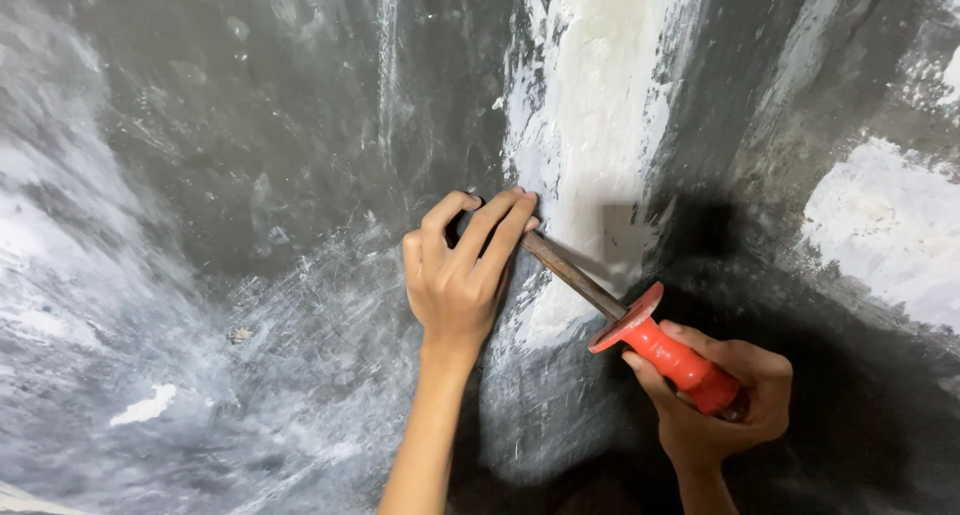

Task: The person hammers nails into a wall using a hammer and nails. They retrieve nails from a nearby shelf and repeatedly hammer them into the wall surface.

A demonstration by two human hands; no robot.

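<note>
My right hand [722, 400] grips the red plastic handle of a chisel [660, 350] with a round red hand guard and a rusty steel shaft [572, 272]. The shaft slants up and left, and its tip is hidden behind the fingers of my left hand [462, 275]. That hand lies on the dark grey wall [280, 155], fingers curled around the far end of the shaft, right at the edge of a white plaster strip [600, 105].
The wall is rough, dark grey with scraped white streaks. A large white patch [890, 230] shows at the right, and paler smears [60, 275] at the left. A dark shadow lies below my right hand.
</note>
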